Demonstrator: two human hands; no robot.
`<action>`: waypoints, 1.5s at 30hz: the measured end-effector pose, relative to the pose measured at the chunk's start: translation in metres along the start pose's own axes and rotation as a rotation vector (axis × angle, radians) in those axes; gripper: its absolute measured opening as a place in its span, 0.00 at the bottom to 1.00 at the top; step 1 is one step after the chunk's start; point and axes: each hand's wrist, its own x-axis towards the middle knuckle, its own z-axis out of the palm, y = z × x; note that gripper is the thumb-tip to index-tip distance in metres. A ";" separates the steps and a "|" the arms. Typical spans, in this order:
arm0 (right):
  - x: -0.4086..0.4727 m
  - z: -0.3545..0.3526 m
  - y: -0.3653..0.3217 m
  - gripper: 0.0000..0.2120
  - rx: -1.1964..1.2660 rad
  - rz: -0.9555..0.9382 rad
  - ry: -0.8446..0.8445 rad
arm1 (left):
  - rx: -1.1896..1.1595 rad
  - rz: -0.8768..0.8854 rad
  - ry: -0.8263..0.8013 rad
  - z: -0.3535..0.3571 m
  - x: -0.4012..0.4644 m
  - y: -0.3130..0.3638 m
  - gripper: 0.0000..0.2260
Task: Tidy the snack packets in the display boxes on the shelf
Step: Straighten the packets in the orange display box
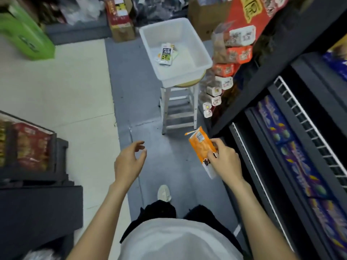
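1. White plastic tub [201,53] on a stool [179,107], well ahead of both grips; a few snack packets [166,53] lie inside.
2. Right grip [224,162] grasps an orange packet [201,145], beside the shelf [281,128] holding blue display boxes [300,166].
3. Left grip [129,162] released, fingers loose, holding nothing.

one head-worn wide-angle view, looking steeply down and forward along a shop aisle; hands close below the lens, shelf [277,113] at right, stool [179,107] farther ahead.
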 end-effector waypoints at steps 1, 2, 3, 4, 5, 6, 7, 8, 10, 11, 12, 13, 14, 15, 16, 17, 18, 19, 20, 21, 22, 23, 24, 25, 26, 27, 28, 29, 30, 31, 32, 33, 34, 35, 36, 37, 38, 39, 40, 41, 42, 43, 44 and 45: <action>0.017 0.005 -0.014 0.13 0.045 0.016 -0.008 | -0.002 -0.003 -0.009 -0.004 0.018 -0.003 0.12; 0.034 0.009 -0.026 0.13 0.091 0.032 -0.010 | 0.000 -0.006 -0.021 -0.007 0.036 -0.006 0.12; 0.051 0.013 -0.036 0.13 0.133 0.043 -0.010 | 0.006 -0.008 -0.034 -0.010 0.055 -0.008 0.12; 0.069 0.016 -0.046 0.13 0.173 0.048 -0.010 | 0.011 -0.009 -0.051 -0.012 0.074 -0.010 0.12; 0.087 0.018 -0.055 0.12 0.207 0.048 -0.013 | 0.010 -0.015 -0.064 -0.013 0.093 -0.012 0.12; 0.106 0.020 -0.062 0.12 0.242 0.053 -0.016 | -0.001 -0.024 -0.071 -0.014 0.112 -0.012 0.12; 0.125 0.021 -0.068 0.11 0.278 0.072 -0.022 | -0.020 -0.037 -0.075 -0.014 0.132 -0.011 0.12; 0.146 0.023 -0.073 0.11 0.320 0.100 -0.029 | -0.043 -0.051 -0.084 -0.014 0.151 -0.010 0.12; 0.188 0.024 -0.081 0.12 0.402 0.156 -0.035 | -0.083 -0.063 -0.101 -0.012 0.194 -0.004 0.12; 0.210 0.025 -0.084 0.13 0.425 0.163 -0.027 | -0.093 -0.058 -0.105 -0.010 0.216 -0.001 0.12; 0.232 0.025 -0.087 0.14 0.442 0.160 -0.012 | -0.101 -0.053 -0.108 -0.009 0.236 0.003 0.13; 0.253 0.024 -0.090 0.14 0.452 0.152 0.004 | -0.110 -0.048 -0.108 -0.009 0.257 0.008 0.13; 0.276 0.023 -0.094 0.14 0.458 0.146 0.011 | -0.125 -0.050 -0.106 -0.009 0.278 0.013 0.13; 0.296 0.022 -0.097 0.14 0.456 0.149 0.004 | -0.148 -0.065 -0.102 -0.009 0.297 0.019 0.14; 0.317 0.022 -0.099 0.14 0.463 0.155 -0.002 | -0.177 -0.090 -0.100 -0.009 0.315 0.026 0.14; 0.337 0.023 -0.102 0.15 0.476 0.166 -0.003 | -0.206 -0.114 -0.101 -0.009 0.334 0.032 0.15; 0.358 0.026 -0.103 0.15 0.485 0.188 0.001 | -0.232 -0.141 -0.104 -0.008 0.352 0.037 0.16; 0.377 0.029 -0.105 0.15 0.492 0.215 0.004 | -0.254 -0.165 -0.105 -0.008 0.370 0.041 0.17; 0.397 0.033 -0.107 0.15 0.510 0.240 0.008 | -0.271 -0.183 -0.105 -0.008 0.389 0.045 0.17; 0.415 0.037 -0.111 0.16 0.523 0.273 0.015 | -0.281 -0.195 -0.110 -0.008 0.407 0.048 0.18; 0.431 0.043 -0.113 0.17 0.537 0.308 0.027 | -0.284 -0.201 -0.120 -0.008 0.424 0.051 0.20; 0.446 0.048 -0.116 0.19 0.535 0.341 0.032 | -0.283 -0.196 -0.135 -0.007 0.440 0.053 0.21; 0.458 0.056 -0.118 0.20 0.537 0.380 0.032 | -0.280 -0.187 -0.155 -0.005 0.455 0.055 0.23; 0.470 0.063 -0.120 0.22 0.540 0.422 0.035 | -0.279 -0.180 -0.177 -0.004 0.470 0.058 0.25; 0.485 0.075 -0.121 0.24 0.548 0.480 0.046 | -0.279 -0.179 -0.213 -0.001 0.491 0.058 0.28; 0.491 0.083 -0.121 0.25 0.547 0.500 0.039 | -0.288 -0.177 -0.228 0.000 0.500 0.059 0.30; 0.497 0.091 -0.120 0.26 0.535 0.509 0.026 | -0.302 -0.170 -0.241 0.002 0.509 0.059 0.32; 0.506 0.099 -0.120 0.27 0.513 0.533 0.028 | -0.308 -0.158 -0.267 0.005 0.522 0.058 0.34; 0.516 0.107 -0.121 0.27 0.489 0.561 0.038 | -0.305 -0.146 -0.292 0.008 0.534 0.056 0.36; 0.523 0.112 -0.122 0.27 0.472 0.582 0.045 | -0.305 -0.129 -0.316 0.010 0.541 0.053 0.37; 0.529 0.118 -0.123 0.27 0.457 0.606 0.057 | -0.306 -0.109 -0.337 0.012 0.546 0.051 0.37; 0.535 0.123 -0.124 0.27 0.448 0.632 0.071 | -0.294 -0.083 -0.351 0.013 0.552 0.049 0.37; 0.541 0.128 -0.125 0.27 0.437 0.650 0.083 | -0.256 -0.046 -0.354 0.013 0.556 0.046 0.37; 0.544 0.132 -0.126 0.28 0.413 0.660 0.085 | -0.192 0.001 -0.343 0.012 0.560 0.043 0.36; 0.547 0.136 -0.126 0.28 0.373 0.667 0.070 | -0.121 0.060 -0.326 0.011 0.562 0.040 0.35; 0.548 0.139 -0.126 0.28 0.310 0.667 0.034 | -0.059 0.123 -0.312 0.011 0.564 0.037 0.34; 0.546 0.142 -0.126 0.27 0.239 0.661 -0.009 | -0.015 0.180 -0.304 0.009 0.565 0.034 0.32; 0.544 0.144 -0.126 0.26 0.181 0.657 -0.046 | 0.012 0.233 -0.305 0.008 0.567 0.032 0.30; 0.541 0.146 -0.127 0.25 0.140 0.650 -0.067 | 0.033 0.275 -0.314 0.006 0.571 0.032 0.27; 0.536 0.146 -0.128 0.25 0.110 0.641 -0.068 | 0.050 0.304 -0.330 0.005 0.575 0.032 0.25; 0.532 0.145 -0.130 0.25 0.086 0.625 -0.054 | 0.065 0.330 -0.344 0.003 0.579 0.033 0.23; 0.526 0.142 -0.133 0.24 0.065 0.597 -0.026 | 0.081 0.367 -0.348 0.003 0.583 0.034 0.22; 0.519 0.138 -0.137 0.23 0.051 0.563 0.018 | 0.101 0.422 -0.348 0.001 0.587 0.037 0.21; 0.510 0.132 -0.142 0.22 0.031 0.526 0.084 | 0.125 0.491 -0.351 0.000 0.590 0.041 0.20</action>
